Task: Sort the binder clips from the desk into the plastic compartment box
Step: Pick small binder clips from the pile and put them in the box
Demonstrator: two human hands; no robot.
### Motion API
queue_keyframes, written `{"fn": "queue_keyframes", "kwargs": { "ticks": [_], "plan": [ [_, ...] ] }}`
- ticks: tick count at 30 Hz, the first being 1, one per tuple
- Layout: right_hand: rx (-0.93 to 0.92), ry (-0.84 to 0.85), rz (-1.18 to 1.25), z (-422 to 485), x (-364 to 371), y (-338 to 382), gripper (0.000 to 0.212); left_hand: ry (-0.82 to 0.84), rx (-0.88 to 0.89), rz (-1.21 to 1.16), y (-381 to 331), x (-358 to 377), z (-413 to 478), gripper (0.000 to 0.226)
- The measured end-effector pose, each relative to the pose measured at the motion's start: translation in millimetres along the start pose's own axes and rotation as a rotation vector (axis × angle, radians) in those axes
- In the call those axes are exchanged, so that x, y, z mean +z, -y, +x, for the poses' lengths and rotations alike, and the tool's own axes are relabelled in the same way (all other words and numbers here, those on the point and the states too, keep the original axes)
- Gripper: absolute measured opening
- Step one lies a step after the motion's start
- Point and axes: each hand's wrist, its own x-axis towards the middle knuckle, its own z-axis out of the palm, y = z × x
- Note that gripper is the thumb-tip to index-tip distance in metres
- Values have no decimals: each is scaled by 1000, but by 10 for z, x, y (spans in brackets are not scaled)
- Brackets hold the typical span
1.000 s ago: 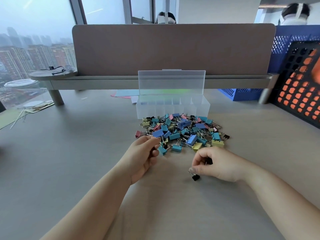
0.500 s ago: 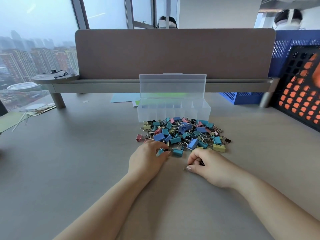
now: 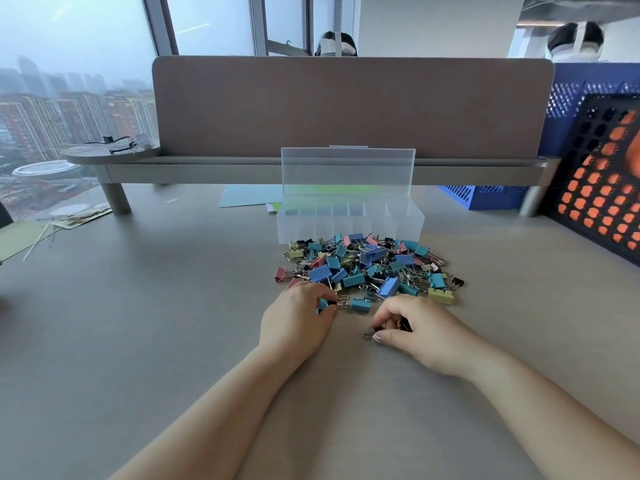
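Where clips end, hands pinching, wide desk

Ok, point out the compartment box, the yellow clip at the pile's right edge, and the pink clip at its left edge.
compartment box (image 3: 349,224), head view, front wall.
yellow clip (image 3: 440,296), head view, its body.
pink clip (image 3: 280,274), head view, its body.
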Motion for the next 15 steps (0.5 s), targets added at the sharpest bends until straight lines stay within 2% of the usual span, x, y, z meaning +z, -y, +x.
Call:
{"fn": "queue_keyframes", "kwargs": {
  "ticks": [3,5,9,11,13,15],
  "plan": [
    [8,-14,-68,3,34,36,5,-25,6,-94,29,4,8,12],
    [29,-12,-65,7,33,47,7,-54,-5,-273,43,-12,24,8],
    [64,16,31,36,4,108,10,-44,-209,-721,41,-139,48,7],
    [107,14,270,112,-12,185,12,12,-386,-1010,54,-222,98,12],
    [143,33,594,246,-40,259,13,60,-560,-1320,80,-293,174,14],
    [188,55,932,409,-53,312,11,88,-705,-1534,122,-334,225,16]
  ]
}}
